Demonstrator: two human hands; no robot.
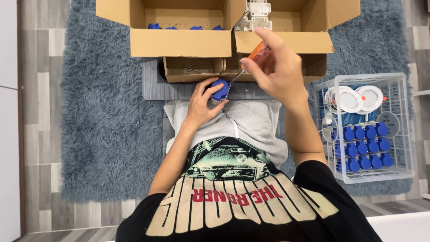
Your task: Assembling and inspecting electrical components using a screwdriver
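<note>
Blue plastic part (220, 90), small and boxy, sits pinched in the left hand (202, 101), fingers curled around it just above the lap and at the near edge of a grey ribbed board (154, 89). Right hand (274, 67) is closed around an orange-handled screwdriver (255, 56), shaft angled down-left, tip meeting the blue part. Beyond the board: two open cardboard boxes; the left box (179, 42) shows more blue parts along its floor, the right box (286, 41) has white plastic pieces (255, 13) at its inner corner. A shallow cardboard tray (172, 75) in front of them holds a few loose screws (190, 68). To the person's right stands a clear wire-sided crate (398, 130) with rows of blue parts and round white fittings. All rests on a shaggy blue-grey rug (107, 134).
</note>
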